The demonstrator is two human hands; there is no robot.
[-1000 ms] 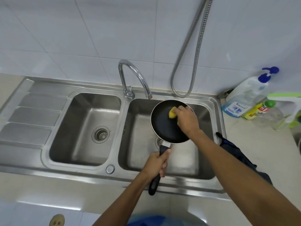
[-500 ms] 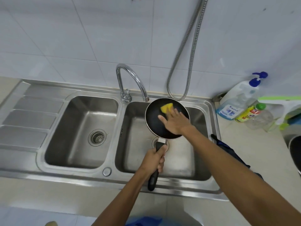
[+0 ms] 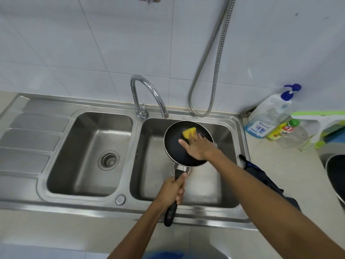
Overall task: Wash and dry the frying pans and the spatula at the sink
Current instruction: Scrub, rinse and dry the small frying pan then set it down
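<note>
The black frying pan [image 3: 174,148] sits over the sink's right basin [image 3: 147,150], and your left grip [image 3: 172,187] is curled round its handle. Your right grip [image 3: 197,147], fingers straight, presses the yellow sponge [image 3: 189,133] onto its far side. A second pan [image 3: 337,176] is cut off at the right, and your arm half hides a dark cloth [image 3: 261,174]

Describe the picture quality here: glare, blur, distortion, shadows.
Head view: wide-angle distortion bows the front rim of the sink and stretches the near forearms; head view lighting is soft and even, with faint shadows; glare streaks the faucet and the basin walls; the right hand and sponge look slightly motion-blurred, while the frying pan reads matte black.
</note>
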